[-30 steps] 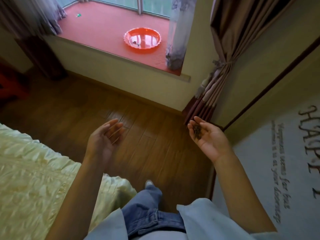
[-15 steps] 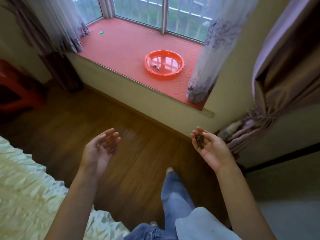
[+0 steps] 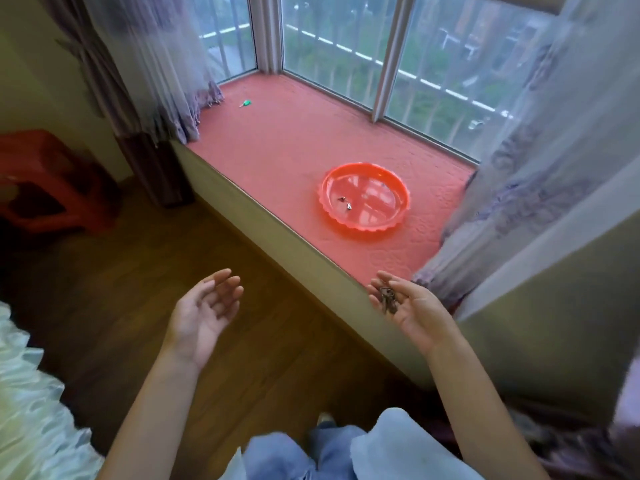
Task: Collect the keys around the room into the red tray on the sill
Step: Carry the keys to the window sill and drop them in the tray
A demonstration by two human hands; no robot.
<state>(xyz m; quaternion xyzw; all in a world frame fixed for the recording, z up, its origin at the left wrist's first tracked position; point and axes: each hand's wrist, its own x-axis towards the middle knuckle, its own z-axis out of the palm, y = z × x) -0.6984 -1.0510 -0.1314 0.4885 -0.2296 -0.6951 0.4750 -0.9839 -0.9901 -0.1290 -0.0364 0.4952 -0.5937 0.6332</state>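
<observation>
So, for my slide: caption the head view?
Right hand carries keys toward the red tray on the sill.

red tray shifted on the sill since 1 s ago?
No. The red tray keeps its spot on the sill, near the right curtain; only the camera came closer.

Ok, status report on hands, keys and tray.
Left hand open, empty. Right hand open, cradling keys. Red tray ahead on sill, one key inside. Path clear.

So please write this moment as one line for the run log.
left hand: open, palm up | right hand: carries keys on open palm | red tray: on sill, one key inside | green key: on sill
</observation>
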